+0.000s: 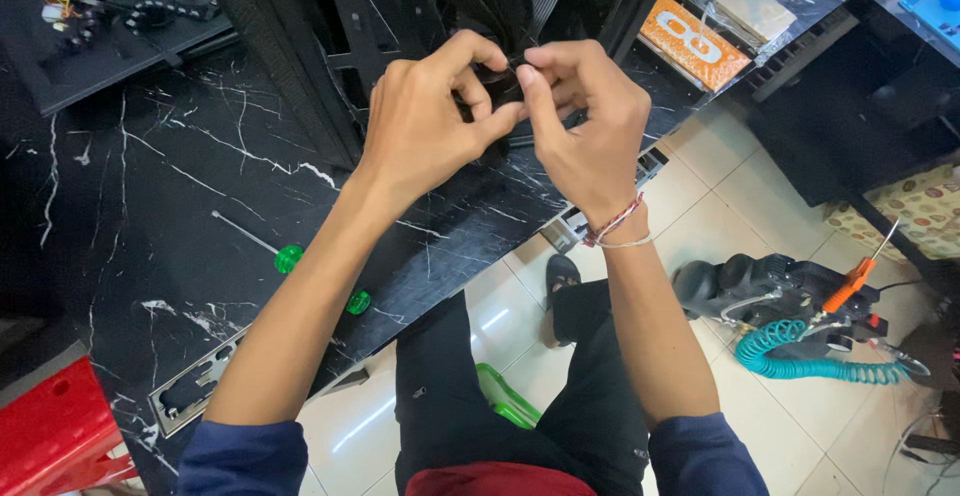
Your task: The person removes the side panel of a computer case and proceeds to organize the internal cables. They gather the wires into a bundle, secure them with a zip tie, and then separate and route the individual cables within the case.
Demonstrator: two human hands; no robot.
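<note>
We are pinching a small black part (500,81) between our left hand (425,121) and right hand (585,121), fingertips meeting over the black bench (150,186). A black computer case (400,16) is standing just beyond; green-handled screwdrivers (288,258) are lying nearer us, leftward.

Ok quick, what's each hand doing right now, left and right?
Left hand: closed, pinching a small black part between thumb and fingers.
Right hand: closed, pinching the same small black part from the other side.
</note>
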